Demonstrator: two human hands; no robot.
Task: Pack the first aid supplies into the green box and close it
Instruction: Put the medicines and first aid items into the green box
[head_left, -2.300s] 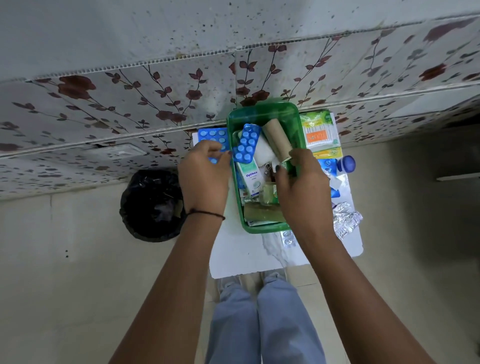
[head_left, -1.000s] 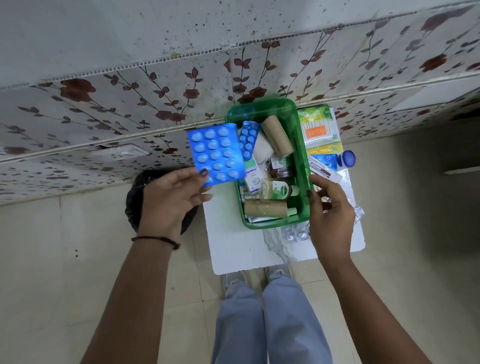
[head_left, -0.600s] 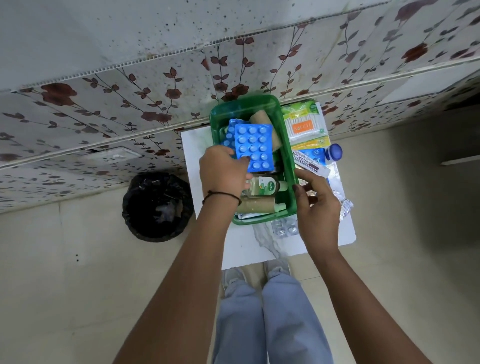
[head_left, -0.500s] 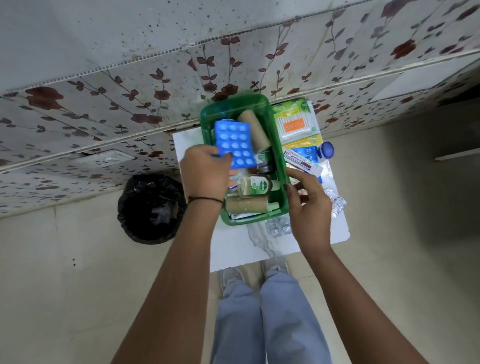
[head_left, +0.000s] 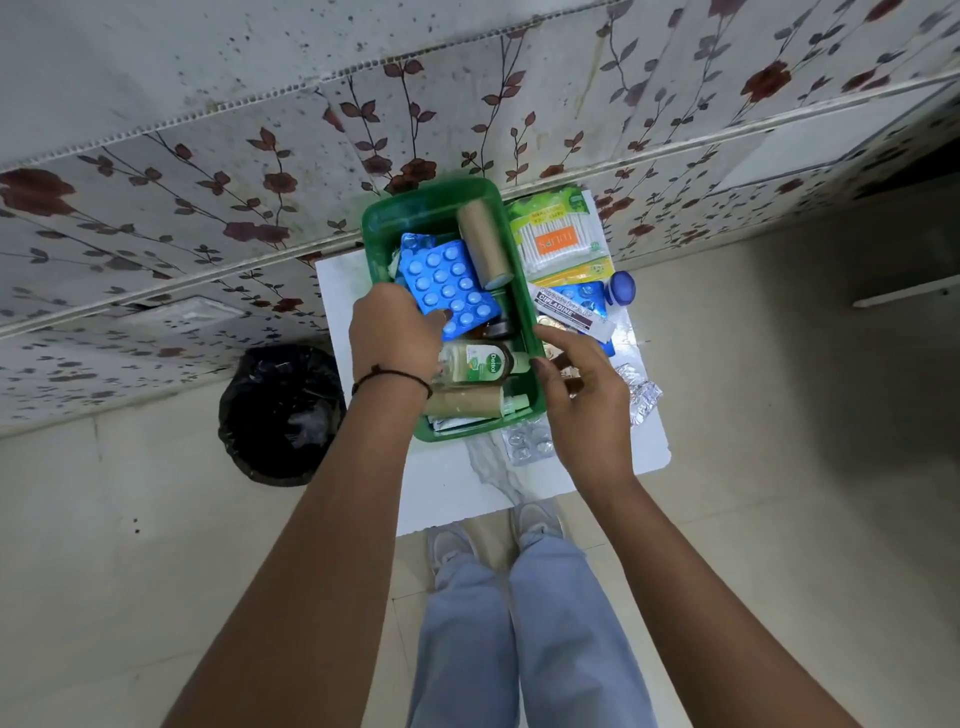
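A person standing over a small white table (head_left: 457, 483) lowers a blue blister pack (head_left: 451, 292) into the green box (head_left: 511, 270), the left hand (head_left: 397, 332) pinching the pack's near edge while the right hand (head_left: 584, 400) hovers with fingers loosely spread just beside the box's right wall, grasping nothing that can be seen. The box sits at the table's far end against the flowered wall, and the pack rests on a second blue strip inside it. To seat the pack well, it likely needs to be laid flat alongside the upper cardboard roll (head_left: 483, 244) and let go only once it sits below the rim, with the free hand steadying the box, so that a lid can later go on. Inside the box: two blue blister packs, two cardboard rolls, one at the far end and one (head_left: 465, 402) at the near end, and one antiseptic bottle (head_left: 480, 364); other contents are too covered to count. To the right of the box wait one pack of cotton buds (head_left: 558, 239), one ointment tube (head_left: 574, 312), one blue-capped bottle (head_left: 622, 288) and one more blue strip; near its front corner lie at least two silver foil strips (head_left: 530, 441). No lid is in view.
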